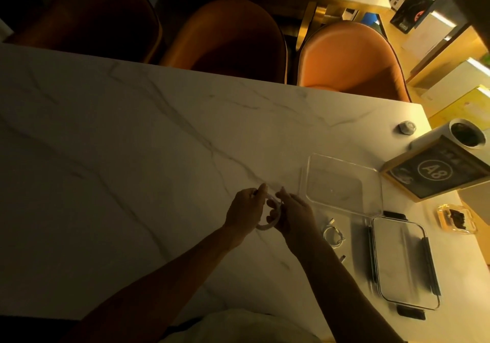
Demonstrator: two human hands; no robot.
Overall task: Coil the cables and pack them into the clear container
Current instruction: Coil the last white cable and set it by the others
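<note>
Over the marble table (132, 143), my left hand (245, 208) and my right hand (294, 214) both grip a white cable (265, 227) wound into a small loop between them. Its lower arc shows under my palms. The clear container (342, 183) stands open and holds nothing, just right of my right hand. Its lid (403, 260) with dark clips lies flat nearer to me on the right. A second white cable (332, 235) lies loosely coiled on the table between my right forearm and the lid.
A framed sign marked A8 (434, 172), a white cup (466, 133), a small round knob (407, 127) and an amber ashtray (454, 218) crowd the right end of the table. Three orange chairs (352, 58) stand along the far edge.
</note>
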